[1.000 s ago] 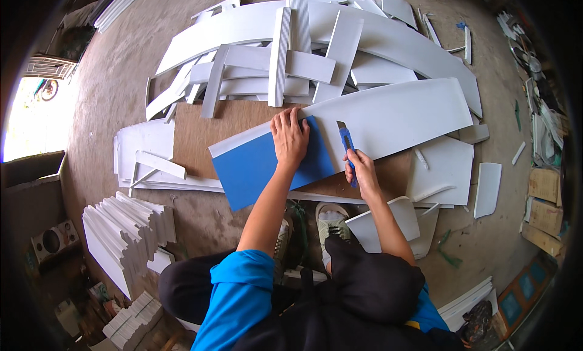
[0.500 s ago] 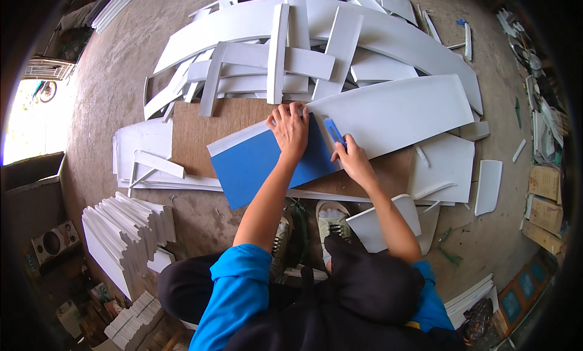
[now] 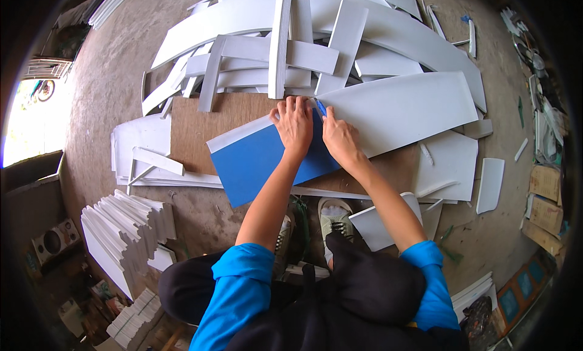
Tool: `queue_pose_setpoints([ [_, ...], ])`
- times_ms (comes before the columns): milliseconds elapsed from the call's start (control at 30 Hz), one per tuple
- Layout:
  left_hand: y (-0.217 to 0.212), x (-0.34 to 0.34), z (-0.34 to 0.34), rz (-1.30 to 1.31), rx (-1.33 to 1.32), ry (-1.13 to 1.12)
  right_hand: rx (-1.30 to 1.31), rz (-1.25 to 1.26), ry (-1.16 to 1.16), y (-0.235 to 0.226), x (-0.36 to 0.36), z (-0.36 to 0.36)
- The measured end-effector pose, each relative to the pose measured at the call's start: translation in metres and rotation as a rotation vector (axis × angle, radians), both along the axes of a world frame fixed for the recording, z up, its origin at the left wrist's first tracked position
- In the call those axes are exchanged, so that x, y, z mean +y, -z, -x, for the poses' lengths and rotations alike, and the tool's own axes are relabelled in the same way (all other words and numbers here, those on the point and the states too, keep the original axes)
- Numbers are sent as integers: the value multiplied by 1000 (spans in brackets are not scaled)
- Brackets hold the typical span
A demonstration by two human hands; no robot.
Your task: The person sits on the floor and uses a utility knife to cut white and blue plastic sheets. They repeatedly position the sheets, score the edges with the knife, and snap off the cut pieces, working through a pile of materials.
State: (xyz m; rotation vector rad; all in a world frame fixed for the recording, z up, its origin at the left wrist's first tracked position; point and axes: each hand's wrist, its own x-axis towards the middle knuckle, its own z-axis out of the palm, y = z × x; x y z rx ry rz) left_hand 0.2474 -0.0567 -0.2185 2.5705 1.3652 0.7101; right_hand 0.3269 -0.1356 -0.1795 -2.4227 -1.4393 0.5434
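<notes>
A blue rectangular board (image 3: pixel 240 163) lies at a slant over a long white foam panel (image 3: pixel 401 111), covering its left part. My left hand (image 3: pixel 294 127) presses down on the board near its far edge, palm down, fingers slightly bent and apart. In my right hand (image 3: pixel 341 137) is a blue utility knife (image 3: pixel 320 107), its front end pointing away from me at the board's far right corner, by the panel's far edge. Whether the blade touches the foam is too small to tell. Beneath the panel is a brown wooden board (image 3: pixel 194 135).
Beyond the panel lies a heap of white foam strips and curved pieces (image 3: pixel 243 47). A stack of wavy-edged white pieces (image 3: pixel 124 235) stands at my left. Offcuts (image 3: pixel 489 184) lie on the right floor, with cardboard boxes (image 3: pixel 545 199) farther right. My shoes (image 3: pixel 334 214) are just below the work.
My right hand has moved forward and left, bringing the knife from above the white panel to the blue board's far right corner. My left hand stays on the board, shifted slightly.
</notes>
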Motion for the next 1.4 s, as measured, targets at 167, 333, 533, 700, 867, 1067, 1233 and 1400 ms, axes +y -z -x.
queue_pose_setpoints([
  [167, 6, 3, -3, -1, -55, 24, -134, -15, -48, 11, 2, 3],
  [333, 5, 3, -2, 30, -29, 24, -127, -9, -40, 5, 7, 9],
  [533, 3, 2, -3, 35, -41, 27, -180, -14, -51, 5, 12, 10],
  [700, 4, 3, -2, 24, -24, 17, -153, 8, -20, -5, 11, 10],
  [867, 3, 1, -3, 38, -40, 25, -196, -16, -31, 2, 9, 9],
  [1067, 2, 2, -2, 48, -62, 33, -106, -14, -23, 3, 13, 10],
  [1233, 2, 1, -3, 45, -31, 24, -78, 26, -12, -3, 14, 6],
  [1400, 3, 1, -2, 10, -24, 33, -4, 83, -17, -10, -11, 9],
])
